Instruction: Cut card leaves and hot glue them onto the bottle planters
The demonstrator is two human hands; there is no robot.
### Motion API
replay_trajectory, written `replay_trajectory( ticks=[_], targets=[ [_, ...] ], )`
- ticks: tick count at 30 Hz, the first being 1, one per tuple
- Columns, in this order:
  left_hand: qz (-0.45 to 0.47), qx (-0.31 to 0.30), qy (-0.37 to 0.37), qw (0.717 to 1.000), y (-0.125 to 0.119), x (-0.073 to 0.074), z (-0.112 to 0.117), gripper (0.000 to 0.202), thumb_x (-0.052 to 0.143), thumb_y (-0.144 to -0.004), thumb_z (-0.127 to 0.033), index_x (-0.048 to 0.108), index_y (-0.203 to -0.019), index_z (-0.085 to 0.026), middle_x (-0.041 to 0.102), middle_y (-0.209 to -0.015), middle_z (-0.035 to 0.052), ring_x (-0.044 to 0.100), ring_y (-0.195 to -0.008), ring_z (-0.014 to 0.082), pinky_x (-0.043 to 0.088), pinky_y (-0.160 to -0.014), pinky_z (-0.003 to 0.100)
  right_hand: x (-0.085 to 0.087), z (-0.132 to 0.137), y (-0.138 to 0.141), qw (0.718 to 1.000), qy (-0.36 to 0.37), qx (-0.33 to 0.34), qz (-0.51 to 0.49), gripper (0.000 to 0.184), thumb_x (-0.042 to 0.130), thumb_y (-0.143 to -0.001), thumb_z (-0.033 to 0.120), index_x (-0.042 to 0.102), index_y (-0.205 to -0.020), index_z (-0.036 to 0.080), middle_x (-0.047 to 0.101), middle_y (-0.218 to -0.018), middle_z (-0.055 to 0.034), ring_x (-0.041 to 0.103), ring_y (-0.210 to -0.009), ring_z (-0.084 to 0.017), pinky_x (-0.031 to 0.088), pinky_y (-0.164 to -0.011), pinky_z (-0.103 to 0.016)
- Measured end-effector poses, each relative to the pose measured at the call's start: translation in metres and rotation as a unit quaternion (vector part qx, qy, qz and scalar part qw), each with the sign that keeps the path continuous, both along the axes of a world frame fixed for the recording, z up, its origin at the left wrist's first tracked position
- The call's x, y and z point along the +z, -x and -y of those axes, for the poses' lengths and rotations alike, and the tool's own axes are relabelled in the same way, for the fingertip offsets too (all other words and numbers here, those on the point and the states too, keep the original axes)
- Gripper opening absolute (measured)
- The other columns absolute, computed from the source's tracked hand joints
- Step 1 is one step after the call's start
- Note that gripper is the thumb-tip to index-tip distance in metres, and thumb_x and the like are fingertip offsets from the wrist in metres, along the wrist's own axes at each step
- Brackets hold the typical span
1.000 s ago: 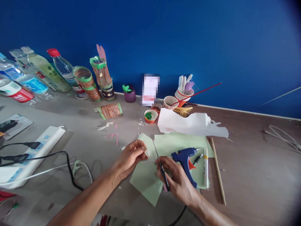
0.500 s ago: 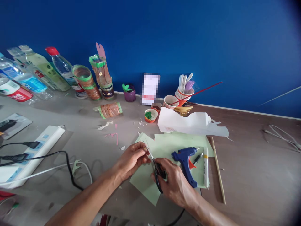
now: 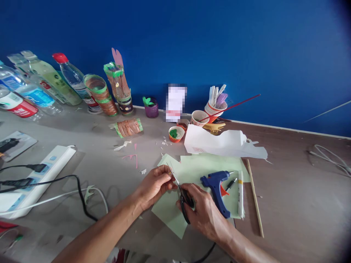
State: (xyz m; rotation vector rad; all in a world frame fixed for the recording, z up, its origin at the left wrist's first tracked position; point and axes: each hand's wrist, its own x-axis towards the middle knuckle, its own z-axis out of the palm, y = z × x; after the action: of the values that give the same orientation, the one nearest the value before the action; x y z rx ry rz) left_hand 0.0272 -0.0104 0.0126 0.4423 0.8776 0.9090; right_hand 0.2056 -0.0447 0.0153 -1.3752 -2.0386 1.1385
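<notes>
Gripping scissors, the right hand has blades right by the left hand, which pinches a tiny, part-hidden scrap!

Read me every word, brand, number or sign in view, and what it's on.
No text reads clearly.
Red label: white marks, too blurred.
Blue label: too blurred.
Red-capped bottle: label too small.
White paper: faint red print, too small.
White panel: pixelated.

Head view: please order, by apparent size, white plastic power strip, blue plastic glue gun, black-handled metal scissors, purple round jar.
1. Power strip
2. Glue gun and scissors: unsure, because right hand partly hides scissors
3. Jar
</notes>
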Motion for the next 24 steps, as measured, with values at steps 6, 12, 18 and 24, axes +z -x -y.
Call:
replay_trajectory(
  ticks=[6,12,18,24],
  targets=[
    [0.011,-0.003,-0.003,1.000,0.0010,-0.0025,0.0002,0.021,0.077,-0.069,-0.025,0.059,-0.070,-0.014,0.060,-0.066,-0.0018,0.049,-0.051,0.0054,0.046,-0.063,0.024,-0.0004,0.0002,0.0005,1.000,-0.005,0.002,-0.005,0.025,0.056,-0.081,0.014,0.059,-0.106,0.017,0.065,-0.087,-0.0048,0.062,-0.077,-0.018,0.048,-0.071,-0.028],
    [-0.003,-0.002,-0.006,1.000,0.0019,-0.0028,-0.0007,0.021,0.077,-0.069,-0.024,0.059,-0.069,-0.013,0.061,-0.067,-0.0015,0.050,-0.052,0.0052,0.047,-0.064,0.024,-0.0008,-0.0003,-0.0004,1.000,0.013,0.003,-0.008,0.024,0.055,-0.082,0.013,0.060,-0.105,0.018,0.066,-0.091,-0.0065,0.063,-0.082,-0.020,0.048,-0.074,-0.030],
    [-0.005,0.003,-0.001,1.000,0.0023,-0.0045,-0.0007,0.023,0.079,-0.067,-0.024,0.059,-0.070,-0.014,0.061,-0.067,-0.0028,0.049,-0.050,0.0050,0.050,-0.065,0.027,-0.0015,-0.0010,-0.0018,0.998,0.045,-0.015,-0.031,0.025,0.054,-0.082,0.014,0.061,-0.106,0.017,0.065,-0.088,-0.0044,0.060,-0.077,-0.017,0.045,-0.070,-0.028],
    [-0.006,0.025,0.001,1.000,0.0019,-0.0033,-0.0008,0.025,0.081,-0.067,-0.025,0.059,-0.072,-0.014,0.066,-0.075,0.0000,0.051,-0.050,0.0046,0.053,-0.071,0.030,-0.0015,-0.0031,-0.0046,0.991,0.097,-0.024,-0.085,0.013,0.054,-0.084,0.020,0.059,-0.096,0.017,0.053,-0.072,0.0021,0.046,-0.065,-0.013,0.038,-0.059,-0.023]
  ],
)
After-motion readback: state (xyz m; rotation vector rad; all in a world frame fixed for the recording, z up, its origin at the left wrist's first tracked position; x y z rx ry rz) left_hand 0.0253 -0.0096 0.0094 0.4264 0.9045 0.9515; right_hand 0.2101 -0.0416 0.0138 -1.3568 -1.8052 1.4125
